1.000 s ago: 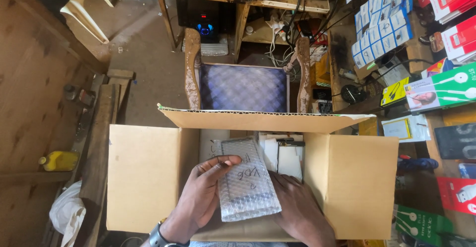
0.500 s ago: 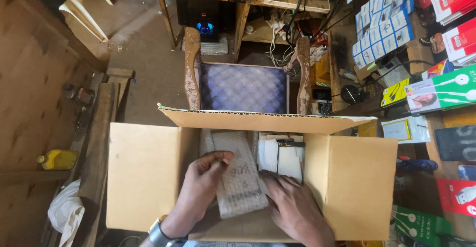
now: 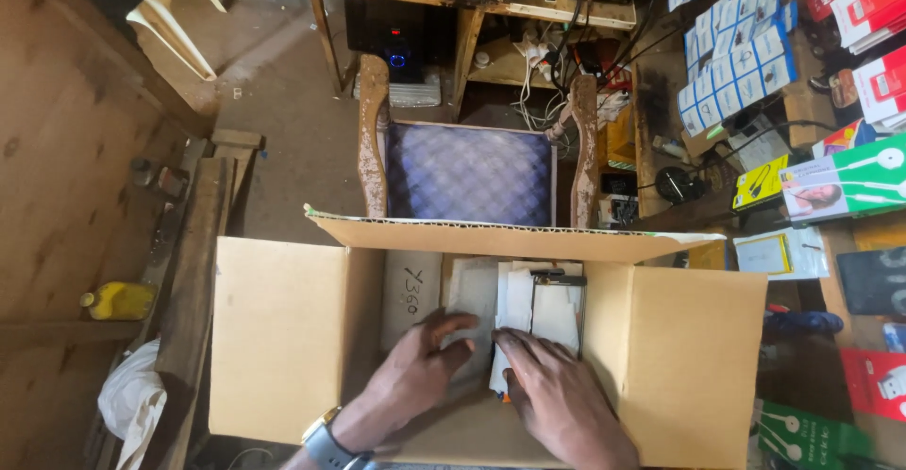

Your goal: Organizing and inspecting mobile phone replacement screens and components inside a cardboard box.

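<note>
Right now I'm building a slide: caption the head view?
Both hands, left hand and right hand, press flat packets inside an open cardboard box.

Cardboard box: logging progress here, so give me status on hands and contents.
Left hand and right hand both flat on packets inside open cardboard box. Nothing gripped. Flaps spread, nothing blocking.

1. The cardboard box (image 3: 283, 338) at the lower centre is plain tan.
2. The packets (image 3: 538, 305) inside it are white and pale grey.
3. The chair seat (image 3: 469, 173) at the centre is purple with a diamond pattern.
4. The bottle (image 3: 118, 301) at the left edge is yellow.
</note>
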